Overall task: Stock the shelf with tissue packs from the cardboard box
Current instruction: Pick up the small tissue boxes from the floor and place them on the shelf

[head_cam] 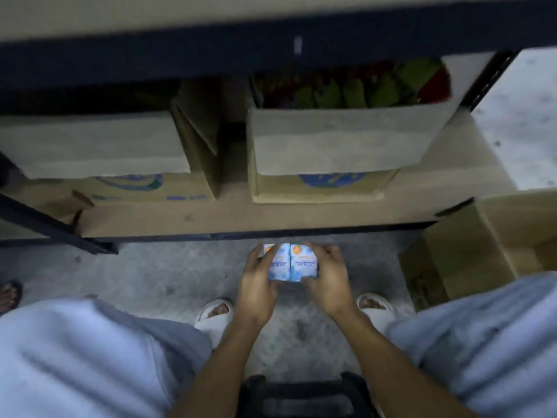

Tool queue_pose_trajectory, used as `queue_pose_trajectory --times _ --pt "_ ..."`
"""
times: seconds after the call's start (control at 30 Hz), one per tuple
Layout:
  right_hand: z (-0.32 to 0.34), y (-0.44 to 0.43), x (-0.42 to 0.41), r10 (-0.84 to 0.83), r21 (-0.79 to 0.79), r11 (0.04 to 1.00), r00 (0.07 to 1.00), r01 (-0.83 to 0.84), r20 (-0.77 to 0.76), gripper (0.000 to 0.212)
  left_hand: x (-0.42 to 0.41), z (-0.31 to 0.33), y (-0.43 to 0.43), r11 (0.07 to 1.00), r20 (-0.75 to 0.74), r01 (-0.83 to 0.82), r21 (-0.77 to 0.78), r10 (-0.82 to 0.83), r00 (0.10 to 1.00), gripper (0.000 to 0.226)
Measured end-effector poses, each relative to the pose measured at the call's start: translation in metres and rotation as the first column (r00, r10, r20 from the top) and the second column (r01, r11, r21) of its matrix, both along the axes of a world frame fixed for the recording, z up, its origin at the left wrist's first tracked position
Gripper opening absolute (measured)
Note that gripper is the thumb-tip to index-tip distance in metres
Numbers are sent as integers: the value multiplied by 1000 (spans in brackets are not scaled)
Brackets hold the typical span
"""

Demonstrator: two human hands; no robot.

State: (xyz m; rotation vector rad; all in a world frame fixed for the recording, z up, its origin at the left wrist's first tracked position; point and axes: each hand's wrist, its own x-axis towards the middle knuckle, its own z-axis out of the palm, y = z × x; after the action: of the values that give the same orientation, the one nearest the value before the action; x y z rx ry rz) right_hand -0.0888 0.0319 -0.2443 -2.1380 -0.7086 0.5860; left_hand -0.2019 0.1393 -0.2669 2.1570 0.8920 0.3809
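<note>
Both my hands, left (256, 285) and right (327, 282), grip two tissue packs (291, 262) side by side, below the shelf (211, 215) holding two boxes (325, 152).

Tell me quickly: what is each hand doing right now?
Left hand: closed on the left tissue pack.
Right hand: closed on the right tissue pack.

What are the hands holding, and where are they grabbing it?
Two tissue packs, pressed side by side. The left hand grips the left pack's outer side, and the right hand grips the right pack's outer side.
</note>
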Motion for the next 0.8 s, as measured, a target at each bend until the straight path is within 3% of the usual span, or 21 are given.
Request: queue_pose_trajectory --times 0.23,0.4,0.63,0.8 --pt "82 -5 -3 5 202 979 985 -41 174 75 -12 86 0 985 263 -27 170 -19 965 62" --pt "138 -8 2 -17 347 934 962 -81 272 54 -13 151 7 963 366 -43 267 -60 929 56" --pt "227 2 14 -83 384 916 881 -116 465 41 3 240 19 897 484 -109 429 -126 866 51" --pt "287 22 27 -112 383 915 830 -129 546 40 19 297 38 889 528 -142 436 -125 840 47"
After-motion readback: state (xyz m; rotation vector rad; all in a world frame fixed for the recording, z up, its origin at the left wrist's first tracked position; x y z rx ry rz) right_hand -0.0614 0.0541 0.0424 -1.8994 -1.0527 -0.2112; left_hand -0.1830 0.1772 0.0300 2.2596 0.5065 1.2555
